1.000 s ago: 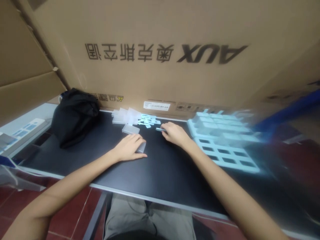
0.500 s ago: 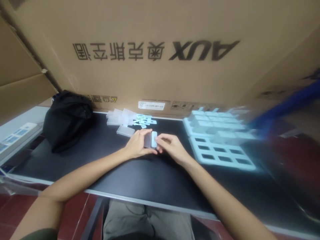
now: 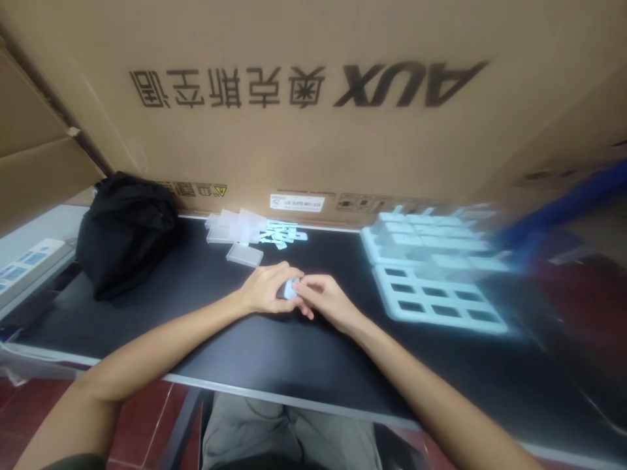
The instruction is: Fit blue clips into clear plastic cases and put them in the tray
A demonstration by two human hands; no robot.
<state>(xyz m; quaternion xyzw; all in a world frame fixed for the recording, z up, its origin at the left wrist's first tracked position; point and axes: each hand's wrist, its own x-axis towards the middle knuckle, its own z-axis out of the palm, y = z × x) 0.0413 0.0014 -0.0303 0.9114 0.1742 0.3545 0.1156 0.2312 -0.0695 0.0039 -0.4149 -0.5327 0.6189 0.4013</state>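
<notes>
Between my hands is a small popsicle mould (image 3: 290, 288) with a light blue top, mostly covered by fingers. My left hand (image 3: 267, 287) is closed around its body from the left. The thumb and fingers of my right hand (image 3: 326, 299) grip its blue top from the right. Just beyond my left hand, several clear plastic boxes (image 3: 245, 255) lie on the black table (image 3: 235, 346). A heap of light blue stick-like pieces (image 3: 280, 232) lies beside them.
On the right, a light blue tray (image 3: 443, 301) with rectangular openings adjoins blocky light blue moulds (image 3: 431, 238). A black cloth bag (image 3: 130, 235) lies at left near a white power strip (image 3: 32, 264). A large cardboard box (image 3: 313, 150) stands behind the table.
My hands have come slightly lower and closer together. The popsicle mould has turned and tilted, and my left fingers now cover more of it.
</notes>
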